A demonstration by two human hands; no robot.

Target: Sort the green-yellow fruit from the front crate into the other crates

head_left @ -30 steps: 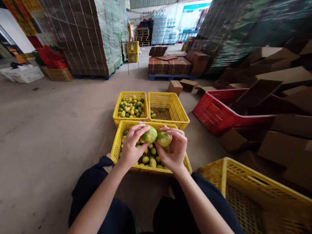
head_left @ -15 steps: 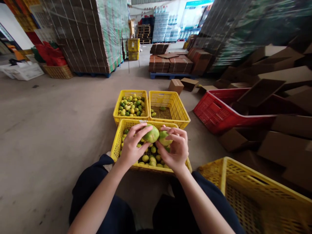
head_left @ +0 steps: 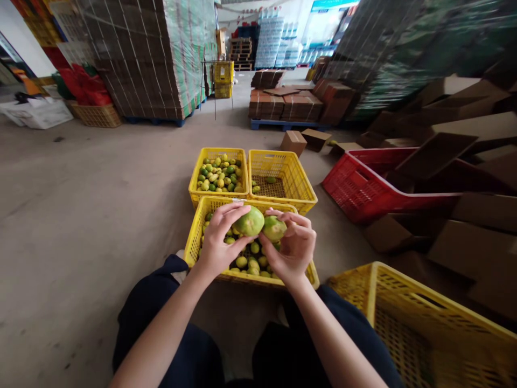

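My left hand (head_left: 218, 241) is closed, thumb and fingers gripping a rounded green fruit (head_left: 250, 221) with a paler, yellowish patch. My right hand (head_left: 294, 243) pinches a second green fruit (head_left: 274, 228), slightly smaller in view, beside the first. Their exact kind I cannot make out. Both are held above a yellow plastic crate (head_left: 191, 241) standing before my legs, where many green and yellow fruits (head_left: 253, 265) lie. The hands and forearms hide part of that crate's contents.
Behind it stand a yellow crate (head_left: 196, 186) full of similar fruit and another yellow crate (head_left: 301, 172) holding a few. At right are a red crate (head_left: 351, 188), loose cardboard boxes (head_left: 472, 226) and a large yellow crate (head_left: 375, 291). Wrapped stacks (head_left: 137, 59) stand farther back.
The fruit in my right hand shows more of its blunt end, with the fingers lifted slightly away from it. Both hands keep their holds, and the view has shifted slightly.
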